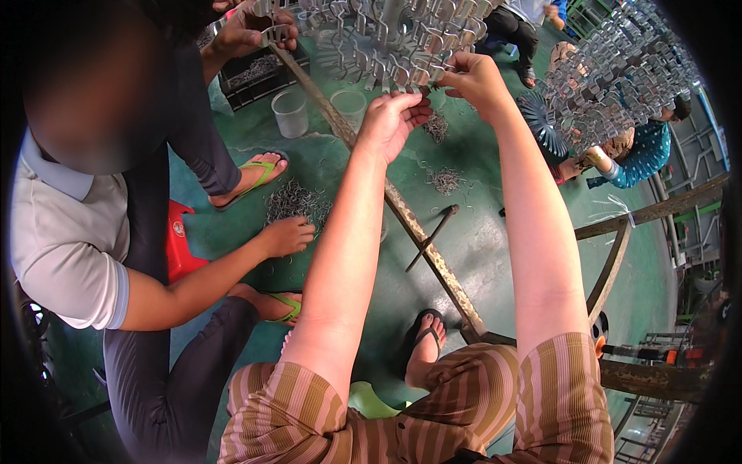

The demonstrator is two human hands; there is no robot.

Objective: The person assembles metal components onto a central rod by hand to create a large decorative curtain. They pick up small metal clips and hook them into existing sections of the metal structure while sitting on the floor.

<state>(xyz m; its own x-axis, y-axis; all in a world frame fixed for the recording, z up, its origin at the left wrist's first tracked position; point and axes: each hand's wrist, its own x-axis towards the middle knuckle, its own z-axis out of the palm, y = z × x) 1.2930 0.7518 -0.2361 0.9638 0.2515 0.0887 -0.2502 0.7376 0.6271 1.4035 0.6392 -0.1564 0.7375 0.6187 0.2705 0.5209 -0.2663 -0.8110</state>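
Rows of bent, shiny metal brackets (363, 39) hang in a dense cluster at the top middle. Both my arms reach up to its lower edge. My right hand (478, 83) pinches a bracket at the cluster's lower right, thumb and forefinger closed at its edge. Just below the lowest brackets, my left hand (396, 120) is turned palm inward with its fingers curled toward the thumb. Whatever lies between those fingertips is too small to make out.
A co-worker sits at left, one hand (287, 237) by a pile of small metal hooks (297, 203), the other at the brackets. A rusty bar (406, 209) crosses below my arms. Plastic tubs (290, 114), a black crate (259, 73) and another bracket cluster (610, 77) stand beyond.
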